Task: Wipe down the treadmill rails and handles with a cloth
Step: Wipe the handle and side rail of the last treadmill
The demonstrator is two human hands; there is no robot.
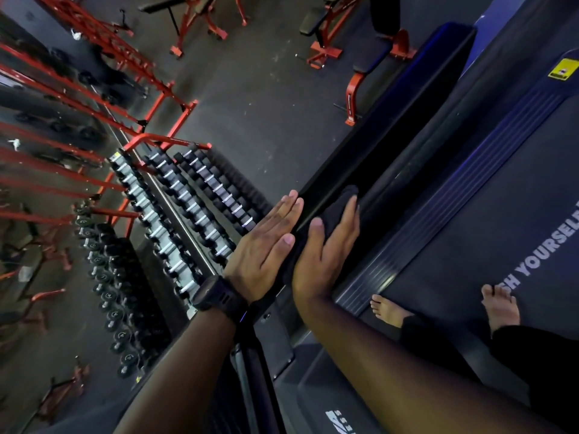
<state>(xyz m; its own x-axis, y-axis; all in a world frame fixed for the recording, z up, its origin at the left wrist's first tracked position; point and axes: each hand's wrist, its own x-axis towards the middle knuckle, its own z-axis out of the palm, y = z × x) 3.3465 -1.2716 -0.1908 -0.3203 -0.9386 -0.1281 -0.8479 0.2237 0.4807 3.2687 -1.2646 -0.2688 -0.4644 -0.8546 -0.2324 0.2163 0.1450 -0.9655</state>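
A long black treadmill rail (385, 126) runs from the lower middle up to the upper right. A black cloth (333, 211) is draped over the rail. My right hand (326, 255) lies on the cloth, thumb on top and fingers wrapped over its right side. My left hand (266, 242), with a black watch on the wrist, presses flat with straight fingers against the rail's left side, next to the cloth.
The treadmill belt (488, 233) with white lettering lies to the right, my bare feet (388, 311) standing on it. A red rack of dumbbells (175, 195) stands to the left. Red benches (360, 67) stand on the dark floor beyond.
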